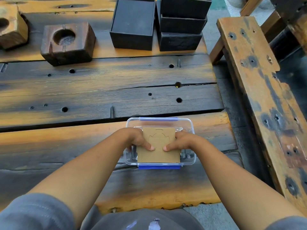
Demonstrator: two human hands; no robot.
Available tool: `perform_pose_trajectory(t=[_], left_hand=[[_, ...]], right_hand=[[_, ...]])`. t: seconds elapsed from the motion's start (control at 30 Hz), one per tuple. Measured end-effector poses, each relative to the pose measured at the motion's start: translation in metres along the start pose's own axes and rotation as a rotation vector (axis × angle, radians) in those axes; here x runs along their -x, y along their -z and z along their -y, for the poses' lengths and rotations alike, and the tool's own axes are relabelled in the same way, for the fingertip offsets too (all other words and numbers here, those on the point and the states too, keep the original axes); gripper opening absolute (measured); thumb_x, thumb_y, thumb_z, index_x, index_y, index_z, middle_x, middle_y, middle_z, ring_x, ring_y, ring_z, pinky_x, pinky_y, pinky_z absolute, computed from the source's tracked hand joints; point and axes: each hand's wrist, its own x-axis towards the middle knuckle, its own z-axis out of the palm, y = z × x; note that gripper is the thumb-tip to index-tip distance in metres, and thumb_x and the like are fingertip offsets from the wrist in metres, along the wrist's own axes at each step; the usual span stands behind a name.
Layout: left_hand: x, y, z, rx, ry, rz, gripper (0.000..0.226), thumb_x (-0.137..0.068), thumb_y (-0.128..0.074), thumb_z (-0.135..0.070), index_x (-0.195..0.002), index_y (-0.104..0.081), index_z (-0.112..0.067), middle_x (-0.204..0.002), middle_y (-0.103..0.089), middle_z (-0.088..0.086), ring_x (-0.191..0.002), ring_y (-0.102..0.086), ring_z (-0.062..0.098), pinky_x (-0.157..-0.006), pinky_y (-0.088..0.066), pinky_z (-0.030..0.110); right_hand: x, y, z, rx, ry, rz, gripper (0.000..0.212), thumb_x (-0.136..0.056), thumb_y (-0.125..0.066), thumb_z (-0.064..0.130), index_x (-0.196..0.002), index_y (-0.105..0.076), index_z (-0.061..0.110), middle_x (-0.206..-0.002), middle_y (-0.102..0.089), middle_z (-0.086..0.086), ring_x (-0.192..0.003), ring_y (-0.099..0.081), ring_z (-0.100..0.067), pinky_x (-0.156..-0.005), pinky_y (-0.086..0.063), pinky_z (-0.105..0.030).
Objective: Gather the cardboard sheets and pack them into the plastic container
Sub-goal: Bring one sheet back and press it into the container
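A clear plastic container [189, 123] with blue clips stands open on the wooden table near its front right. Brown cardboard sheets [158, 156], the top one scored with a curved outline, sit over and partly inside the container. My left hand [138, 140] grips the stack's left edge, thumb pressed on top. On the right edge my right hand [178, 141] holds it the same way. How many sheets lie under the top one is hidden.
Two dark wooden blocks with round hollows [67, 43] [11, 25] sit at the back left. Black boxes [132, 24] [181, 22] stand at the back middle, some stacked. A wooden bench [259, 90] runs along the right. The table [99, 90] has holes and cracks.
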Motion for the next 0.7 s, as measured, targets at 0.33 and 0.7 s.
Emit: perform_pose_trajectory(t=[0.33, 0.7], left_hand=[[-0.0002, -0.0025, 0.0, -0.108, 0.045, 0.094, 0.086, -0.077, -0.08, -0.038, -0.147, -0.039, -0.011, -0.153, -0.042, 0.009, -0.14, -0.04, 0.032, -0.114, -0.038, 0.047], [-0.0004, -0.0037, 0.0011, -0.14, 0.056, 0.053, 0.085, -0.075, -0.08, -0.045, -0.144, -0.043, -0.01, -0.146, -0.048, 0.01, -0.131, -0.05, 0.033, -0.107, -0.046, 0.045]], right_hand=[[0.006, 0.0068, 0.0014, -0.016, 0.011, 0.051, 0.086, -0.065, -0.081, 0.057, -0.136, -0.053, 0.015, -0.141, -0.049, -0.002, -0.122, -0.054, -0.024, -0.107, -0.043, -0.041], [0.0087, 0.0059, 0.0021, -0.036, 0.05, 0.044, 0.102, -0.055, -0.089, 0.05, -0.142, -0.045, 0.016, -0.144, -0.039, 0.005, -0.125, -0.049, -0.022, -0.108, -0.043, -0.042]])
